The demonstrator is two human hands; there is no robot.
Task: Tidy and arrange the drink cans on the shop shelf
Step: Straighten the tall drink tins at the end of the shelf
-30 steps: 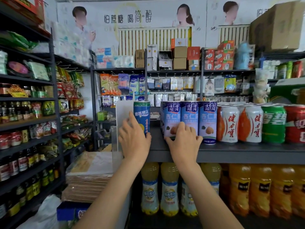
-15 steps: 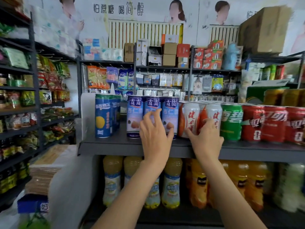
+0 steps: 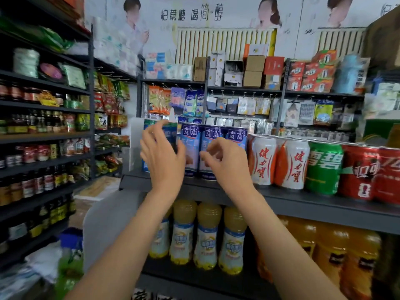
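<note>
A row of drink cans stands on the grey shelf (image 3: 303, 198). From the left come teal-topped blue cans (image 3: 149, 131), three blue almond-drink cans (image 3: 234, 135), two white-and-orange cans (image 3: 264, 161), a green can (image 3: 323, 167) and red cola cans (image 3: 359, 172). My left hand (image 3: 162, 156) hovers with fingers spread in front of the teal-topped cans, hiding most of them. My right hand (image 3: 225, 163) floats before the almond-drink cans with loosely curled fingers. Neither hand holds anything.
Yellow juice bottles (image 3: 205, 237) and orange soda bottles (image 3: 324, 254) fill the shelf below. A white divider panel (image 3: 135, 144) marks the shelf's left end. Dark racks of sauce bottles (image 3: 39, 182) line the left aisle. Hanging packets and boxes fill the back wall.
Both hands have come off the cans and shifted left: the left from the almond-drink cans to the teal-topped ones, the right from the white-and-orange cans to the almond-drink ones.
</note>
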